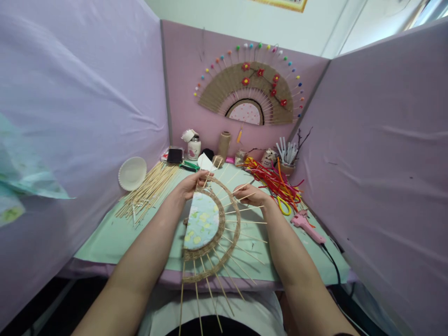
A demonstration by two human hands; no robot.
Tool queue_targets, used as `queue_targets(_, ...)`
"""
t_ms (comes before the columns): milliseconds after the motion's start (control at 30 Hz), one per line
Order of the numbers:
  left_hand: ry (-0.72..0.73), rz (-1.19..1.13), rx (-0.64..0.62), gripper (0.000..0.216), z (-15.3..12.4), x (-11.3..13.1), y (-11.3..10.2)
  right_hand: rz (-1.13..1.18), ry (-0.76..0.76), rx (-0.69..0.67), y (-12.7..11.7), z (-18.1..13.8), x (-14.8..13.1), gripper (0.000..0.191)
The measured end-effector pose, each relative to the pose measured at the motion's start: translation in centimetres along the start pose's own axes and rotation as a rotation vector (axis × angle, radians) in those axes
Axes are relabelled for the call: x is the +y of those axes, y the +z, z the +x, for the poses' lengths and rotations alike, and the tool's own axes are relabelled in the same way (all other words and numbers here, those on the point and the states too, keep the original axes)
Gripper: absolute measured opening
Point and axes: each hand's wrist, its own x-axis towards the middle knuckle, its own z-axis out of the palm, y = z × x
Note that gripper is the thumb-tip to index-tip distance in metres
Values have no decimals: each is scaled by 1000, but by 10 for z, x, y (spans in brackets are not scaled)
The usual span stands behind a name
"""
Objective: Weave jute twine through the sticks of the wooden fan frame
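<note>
A half-round fan frame (220,217) of woven twine is held upright on its side above the table's front. Its half-disc core is covered in light blue cloth (203,221) with a yellow-green print. Thin wooden sticks spread outward from the core through an outer twine band (238,228). My left hand (195,183) is closed on the frame's upper end, near the straight edge. At the upper right of the outer band, my right hand (250,194) has its fingers pinched at the twine and sticks. Its fingertips are partly hidden by the sticks.
Loose wooden sticks (150,189) and a white dish (132,173) lie left. Red and yellow pipe cleaners (275,179), yellow-handled scissors (284,205) and a corded pink glue gun (308,226) lie right. Jars and a twine spool (224,143) stand behind, below a finished fan (252,86) on the panel.
</note>
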Motion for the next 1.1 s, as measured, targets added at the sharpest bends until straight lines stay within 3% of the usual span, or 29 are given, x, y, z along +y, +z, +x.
queue_targets(167,-92,-26,-110,19,-7,5,-4,44,-31,-18,-1,1,0,31)
queue_targets(300,-52,93,-130,19,-4,3,-8,73,-37,-27,-3,3,3,31)
queue_targets(600,18,47,33,12,-1,-3,0,168,-79,26,-3,-1,0,33)
queue_targets(800,25,-78,-100,15,-8,-6,6,266,-140,27,-4,-4,-1,40)
queue_targets(967,12,-46,-40,17,-10,-6,9,381,-195,27,-7,-5,-5,42)
queue_targets(1100,16,-31,-44,17,-8,-7,10,524,-281,112,-9,-3,-12,29)
